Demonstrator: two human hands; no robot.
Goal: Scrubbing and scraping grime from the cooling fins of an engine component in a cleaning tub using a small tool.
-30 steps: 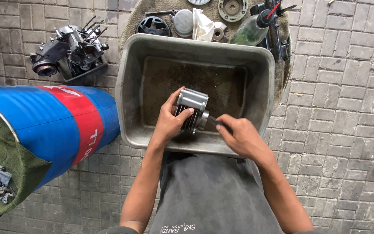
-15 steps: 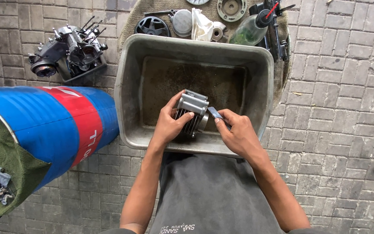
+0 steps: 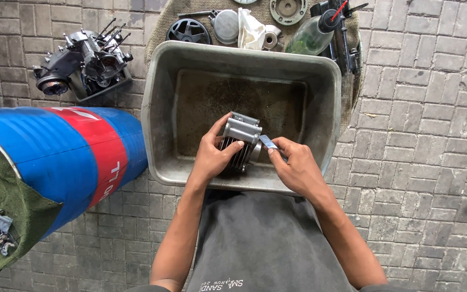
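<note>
Over the grey rectangular plastic tub [image 3: 320, 75], a finned grey metal engine cylinder [image 3: 240, 141] sits clamped in the left hand [image 3: 212, 157]. The right hand [image 3: 297, 168] pinches a thin flat metal blade [image 3: 266, 141], now raised to the cylinder's upper edge from lower down half a second earlier, suggesting scraping in progress. Beside the tub lies a blue-and-red steel drum [image 3: 55, 157].

Both bare forearms reach forward and angle inward, so the hands meet close together. The left hand [image 3: 212, 157] has its fingers curled in a firm grasp, thumb up. The right hand [image 3: 297, 168] pinches with thumb and forefinger, wrist bent slightly.
</note>
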